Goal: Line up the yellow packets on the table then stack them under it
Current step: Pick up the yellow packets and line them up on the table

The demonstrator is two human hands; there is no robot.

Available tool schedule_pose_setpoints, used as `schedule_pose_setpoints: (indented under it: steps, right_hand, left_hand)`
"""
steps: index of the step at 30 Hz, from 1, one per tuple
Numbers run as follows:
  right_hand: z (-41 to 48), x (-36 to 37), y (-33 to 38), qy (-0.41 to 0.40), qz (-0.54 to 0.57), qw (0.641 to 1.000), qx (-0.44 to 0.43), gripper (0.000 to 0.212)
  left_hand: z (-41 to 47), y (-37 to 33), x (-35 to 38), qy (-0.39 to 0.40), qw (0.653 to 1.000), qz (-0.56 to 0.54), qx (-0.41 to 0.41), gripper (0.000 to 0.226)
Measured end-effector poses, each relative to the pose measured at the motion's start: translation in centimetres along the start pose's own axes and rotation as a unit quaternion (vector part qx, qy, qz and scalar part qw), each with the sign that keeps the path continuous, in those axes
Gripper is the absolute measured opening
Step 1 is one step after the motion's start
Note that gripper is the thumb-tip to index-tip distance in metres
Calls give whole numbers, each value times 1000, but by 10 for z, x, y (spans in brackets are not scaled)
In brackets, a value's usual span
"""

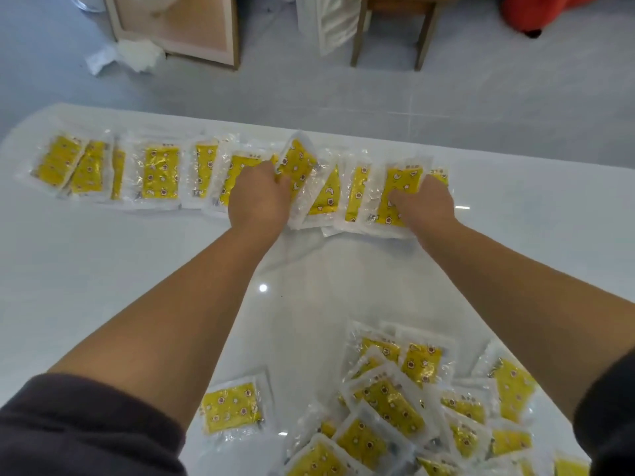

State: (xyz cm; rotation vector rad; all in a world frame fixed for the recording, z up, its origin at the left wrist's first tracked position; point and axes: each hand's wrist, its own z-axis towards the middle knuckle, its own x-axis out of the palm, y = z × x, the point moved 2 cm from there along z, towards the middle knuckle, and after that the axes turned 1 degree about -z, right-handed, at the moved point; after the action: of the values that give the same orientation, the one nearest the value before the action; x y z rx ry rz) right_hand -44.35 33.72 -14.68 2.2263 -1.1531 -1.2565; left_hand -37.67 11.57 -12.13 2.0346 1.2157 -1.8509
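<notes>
A row of several yellow packets (159, 173) in clear wrappers lies overlapping along the far side of the white table (103, 269). My left hand (257, 197) grips one tilted packet (298, 163) in the middle of the row, its far end lifted. My right hand (424, 201) rests on a packet (400, 187) near the row's right end, fingers curled over it. A loose heap of yellow packets (412, 407) lies at the near right, between my forearms. One single packet (232, 407) lies flat to the left of that heap.
Beyond the table's far edge is grey floor with a framed board (192, 29), crumpled white wrapping (137, 55), wooden stool legs (388, 32) and a red object (536, 15).
</notes>
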Motion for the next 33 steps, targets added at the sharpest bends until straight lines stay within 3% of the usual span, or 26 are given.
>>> schedule_pose_setpoints:
  steps: [5,8,12,17,21,24,28,33]
  right_hand:
    - [4,-27,0,-40,19,997,-59,37]
    - [10,-43,-12,-63,-35,996,-48,37]
    - [13,-50,-29,-70,-159,984,-33,29]
    - [3,-51,-29,-86,-266,959,-31,52]
    - [-30,-41,-30,-83,-253,959,-101,32]
    - [-75,-24,-41,11,-264,947,-184,19]
    - [-136,3,-62,145,-358,874,-296,22]
    - [-183,29,-87,259,-503,726,-391,47]
  left_hand:
    - [1,0,6,32,979,-184,-84,24]
    - [-1,-1,13,43,985,-119,-118,21]
    - [1,7,13,13,991,-34,-125,38]
    - [0,7,5,-1,997,27,-75,44]
    - [-45,13,0,27,999,12,-14,23]
    - [-103,45,3,95,993,57,27,19]
    - [-176,105,3,160,978,117,67,29]
    - [-231,167,8,220,922,297,119,83]
